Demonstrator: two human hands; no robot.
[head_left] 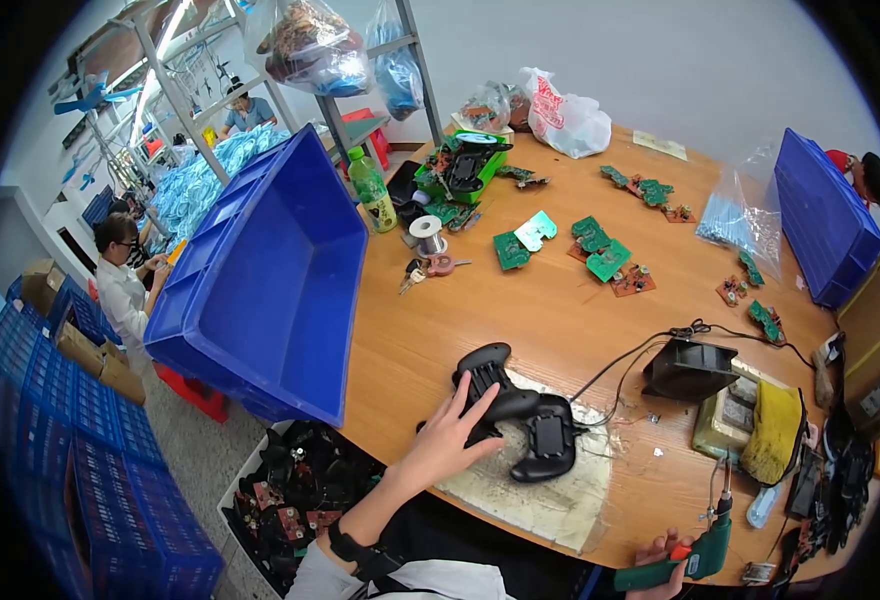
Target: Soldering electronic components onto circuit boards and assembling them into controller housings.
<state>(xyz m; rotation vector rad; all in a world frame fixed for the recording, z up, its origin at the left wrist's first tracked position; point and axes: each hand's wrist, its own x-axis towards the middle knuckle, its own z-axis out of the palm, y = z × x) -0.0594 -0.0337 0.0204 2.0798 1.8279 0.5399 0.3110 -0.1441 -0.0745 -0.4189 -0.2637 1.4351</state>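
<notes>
My left hand (438, 446) lies with its fingers spread on a black game controller (501, 401). Beside it, another black game controller (548, 441) lies touching or nearly touching the first, its back part facing up. Both rest on a worn, pale work mat (585, 500) near the table's front edge. At the lower right my right hand (658, 562) is closed round the handle of a green soldering gun (705, 555) with a red trigger. Its thin metal tip points away from me, apart from the controllers. Some fingers of this hand are hidden behind the handle.
A large blue bin (280, 270) stands tilted at left; another blue bin (826, 220) is at far right. Green circuit boards (609, 258), a solder spool (426, 235) and a bottle (370, 190) are farther back. A black fan (688, 368) and yellow sponge (775, 430) sit right.
</notes>
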